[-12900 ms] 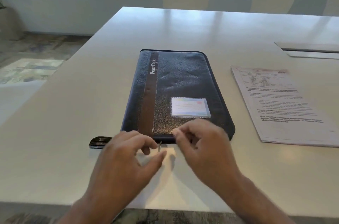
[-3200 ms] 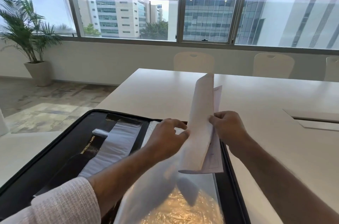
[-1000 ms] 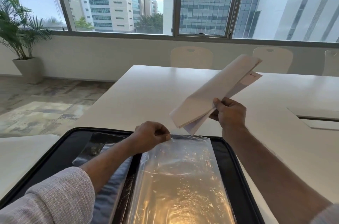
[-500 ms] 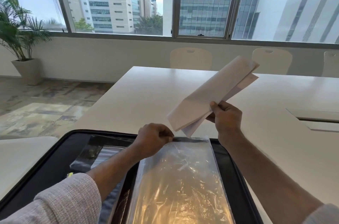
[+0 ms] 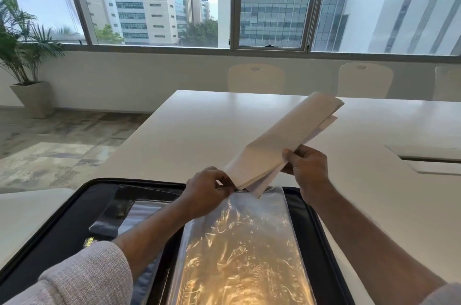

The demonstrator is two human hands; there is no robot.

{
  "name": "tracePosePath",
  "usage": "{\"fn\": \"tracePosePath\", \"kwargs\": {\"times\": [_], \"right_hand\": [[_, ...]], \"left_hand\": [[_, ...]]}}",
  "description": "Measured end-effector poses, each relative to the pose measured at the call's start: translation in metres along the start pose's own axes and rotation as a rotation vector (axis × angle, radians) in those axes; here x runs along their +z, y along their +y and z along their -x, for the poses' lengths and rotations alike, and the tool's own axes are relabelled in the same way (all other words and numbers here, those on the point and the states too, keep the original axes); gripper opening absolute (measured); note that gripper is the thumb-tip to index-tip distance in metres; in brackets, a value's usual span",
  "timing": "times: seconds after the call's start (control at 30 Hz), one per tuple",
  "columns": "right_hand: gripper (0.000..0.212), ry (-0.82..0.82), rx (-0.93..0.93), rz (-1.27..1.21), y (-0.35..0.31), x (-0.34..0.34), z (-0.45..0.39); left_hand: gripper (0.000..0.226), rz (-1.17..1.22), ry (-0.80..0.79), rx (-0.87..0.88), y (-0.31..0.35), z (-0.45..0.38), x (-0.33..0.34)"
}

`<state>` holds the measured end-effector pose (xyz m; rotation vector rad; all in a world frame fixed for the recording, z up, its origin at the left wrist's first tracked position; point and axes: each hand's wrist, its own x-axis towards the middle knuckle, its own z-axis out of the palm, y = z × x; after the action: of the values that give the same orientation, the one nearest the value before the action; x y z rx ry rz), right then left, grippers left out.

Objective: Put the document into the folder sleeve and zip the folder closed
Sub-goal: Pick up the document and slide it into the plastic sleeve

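Note:
The black zip folder lies open on the white table in front of me. A clear plastic sleeve lies on its right half and glints in the light. My left hand pinches the sleeve's top edge at its left corner. My right hand holds the folded white document by its side, tilted, with the far end up. The document's lower corner touches the sleeve's top opening beside my left fingers.
Pale chairs stand along the table's far side under wide windows. A recessed cable hatch sits in the table at the right. A potted palm stands on the floor at far left.
My right hand has brought the document down and left, so its lower corner now meets the sleeve's opening. My left hand keeps its pinch on the sleeve's top edge.

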<state>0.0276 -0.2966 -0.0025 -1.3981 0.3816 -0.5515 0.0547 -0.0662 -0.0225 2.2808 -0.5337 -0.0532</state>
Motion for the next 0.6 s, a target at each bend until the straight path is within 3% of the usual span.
{"fn": "tracePosePath", "kwargs": {"times": [0.17, 0.33, 0.6], "right_hand": [[0.018, 0.116, -0.093, 0.016, -0.004, -0.003, -0.002], [0.010, -0.138, 0.055, -0.078, -0.008, 0.006, 0.003], [0.010, -0.338, 0.113, 0.167, -0.012, 0.004, 0.013]], "left_hand": [[0.007, 0.007, 0.117, 0.089, -0.004, 0.002, -0.002], [0.016, 0.011, 0.206, 0.117, -0.004, 0.003, -0.004], [0.020, -0.017, 0.204, 0.080, -0.002, 0.002, -0.008]]}}
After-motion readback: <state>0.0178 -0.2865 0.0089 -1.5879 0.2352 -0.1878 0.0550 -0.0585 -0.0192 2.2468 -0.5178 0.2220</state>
